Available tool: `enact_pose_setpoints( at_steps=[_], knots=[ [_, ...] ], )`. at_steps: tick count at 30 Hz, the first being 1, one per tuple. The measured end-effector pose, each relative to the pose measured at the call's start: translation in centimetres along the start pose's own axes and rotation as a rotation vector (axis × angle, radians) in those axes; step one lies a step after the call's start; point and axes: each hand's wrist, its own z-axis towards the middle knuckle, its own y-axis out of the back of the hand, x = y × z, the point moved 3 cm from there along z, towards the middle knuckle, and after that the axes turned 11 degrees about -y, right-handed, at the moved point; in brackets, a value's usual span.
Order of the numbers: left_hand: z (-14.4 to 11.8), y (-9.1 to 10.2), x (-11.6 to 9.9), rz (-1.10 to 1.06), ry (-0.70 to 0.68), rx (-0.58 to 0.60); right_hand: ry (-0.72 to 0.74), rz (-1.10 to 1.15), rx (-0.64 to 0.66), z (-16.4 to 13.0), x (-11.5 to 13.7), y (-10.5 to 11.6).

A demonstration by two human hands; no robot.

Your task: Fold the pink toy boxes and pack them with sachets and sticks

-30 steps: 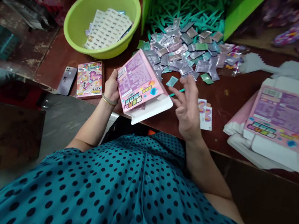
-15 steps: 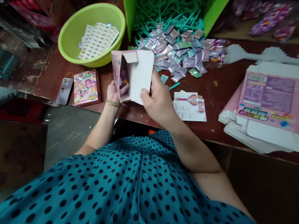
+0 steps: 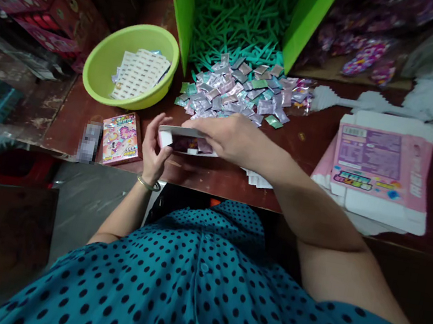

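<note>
Dark red worktop (image 3: pixel 311 145), cluttered along the back. Your two hands hold one small pink carton (image 3: pixel 182 139) just above the near edge: left hand (image 3: pixel 157 146) cups its left end with fingers spread, right hand (image 3: pixel 229 137) lies curled over the top. One green bowl (image 3: pixel 131 63) of label sheets back left, one finished box (image 3: pixel 122 138) and one phone (image 3: pixel 89 142) at the left edge. One heap of foil sachets (image 3: pixel 241 91) behind. One stack of flat cartons (image 3: pixel 380 171) right; bare strip between it and your hands.
</note>
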Motion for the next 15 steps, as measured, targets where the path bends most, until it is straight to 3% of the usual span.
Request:
enact_pose_setpoints(
  at_steps=[4, 6, 9, 12, 13, 15],
  knots=[
    [-1.5, 0.0, 0.3, 0.102, 0.067, -0.174, -0.150, 0.016, -0.232, -0.6, -5.4, -1.2],
    [-1.7, 0.4, 0.4, 0.145, 0.064, -0.165, -0.310, -0.106, -0.325, -1.9, -8.4, -3.0],
    [-2.1, 0.6, 0.0, 0.149, 0.004, -0.072, -0.561, -0.426, -0.238, -3.9, -11.8, -7.8],
    [-2.8, 0.6, -0.4, 0.119, -0.021, -0.063, -0.630, -0.615, -0.088, -5.1, -13.0, -11.2],
    [-2.9, 0.6, -0.4, 0.103, -0.021, -0.078, -0.601, -0.610, -0.085, -5.3, -12.8, -11.2],
    [-3.0, 0.7, -0.2, 0.061, -0.018, -0.106, -0.504, -0.514, -0.184, -5.9, -11.2, -9.0]
  ],
)
